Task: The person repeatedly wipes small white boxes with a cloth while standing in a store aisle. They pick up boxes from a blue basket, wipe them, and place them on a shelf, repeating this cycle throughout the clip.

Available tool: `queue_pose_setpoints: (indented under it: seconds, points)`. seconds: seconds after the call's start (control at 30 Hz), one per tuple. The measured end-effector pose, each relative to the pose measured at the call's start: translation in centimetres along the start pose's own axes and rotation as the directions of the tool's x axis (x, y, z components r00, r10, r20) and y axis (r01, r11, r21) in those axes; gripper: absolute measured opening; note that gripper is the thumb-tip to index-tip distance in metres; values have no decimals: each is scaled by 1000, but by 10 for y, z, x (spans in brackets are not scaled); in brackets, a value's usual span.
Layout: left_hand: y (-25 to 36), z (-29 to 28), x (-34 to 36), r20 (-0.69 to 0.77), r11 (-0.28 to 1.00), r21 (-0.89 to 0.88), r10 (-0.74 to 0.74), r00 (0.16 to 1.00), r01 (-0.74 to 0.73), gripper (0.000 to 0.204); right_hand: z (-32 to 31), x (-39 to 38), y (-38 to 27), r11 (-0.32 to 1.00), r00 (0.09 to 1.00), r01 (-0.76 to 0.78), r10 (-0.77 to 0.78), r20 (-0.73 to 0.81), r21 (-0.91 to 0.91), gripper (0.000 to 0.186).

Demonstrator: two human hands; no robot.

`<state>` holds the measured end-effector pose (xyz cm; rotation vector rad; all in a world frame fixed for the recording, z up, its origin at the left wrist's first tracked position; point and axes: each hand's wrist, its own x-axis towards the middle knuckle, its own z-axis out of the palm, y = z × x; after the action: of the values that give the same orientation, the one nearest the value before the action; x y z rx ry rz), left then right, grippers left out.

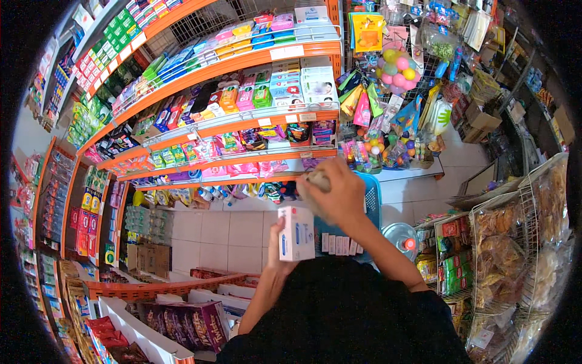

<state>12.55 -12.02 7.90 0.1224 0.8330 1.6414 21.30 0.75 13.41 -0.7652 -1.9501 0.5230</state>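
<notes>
My left hand (277, 246) holds a small white box with blue print (296, 233) upright in front of my chest. My right hand (332, 193) is raised just above and to the right of the box, closed around a small pale, blurred object (316, 178) that I cannot identify. Both forearms come up from my black top at the lower edge. Behind my right hand sits a blue plastic basket (370, 200) with several small white boxes (337, 244) in it.
Orange shelves (242, 124) packed with colourful packets and boxes rise ahead and to the left. Hanging toys and coloured balls (397, 70) are upper right. Wire racks of bagged snacks (515, 242) stand on the right. A low shelf with purple boxes (188, 321) is lower left. White floor tiles (224, 233) lie below.
</notes>
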Motion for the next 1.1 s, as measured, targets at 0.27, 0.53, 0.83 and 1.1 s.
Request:
queue_pose_setpoints:
  seconds: [0.27,0.53,0.83,1.1]
  points:
    - [4,-7,16,-96,933,-185,294,951,-308,52,-2,-37,-19,960,968,252,-250,-27,118,31]
    - [16,-7,18,-158,883,-89,445,882,-461,51,-8,-35,24,972,977,186,-198,79,141,30]
    - [-2,-15,16,119,971,142,176,977,-193,56,8,21,16,983,976,167,-155,153,-73,29]
    - [5,4,14,-38,997,65,45,998,-42,54,-2,-11,21,878,925,10,-190,329,478,33]
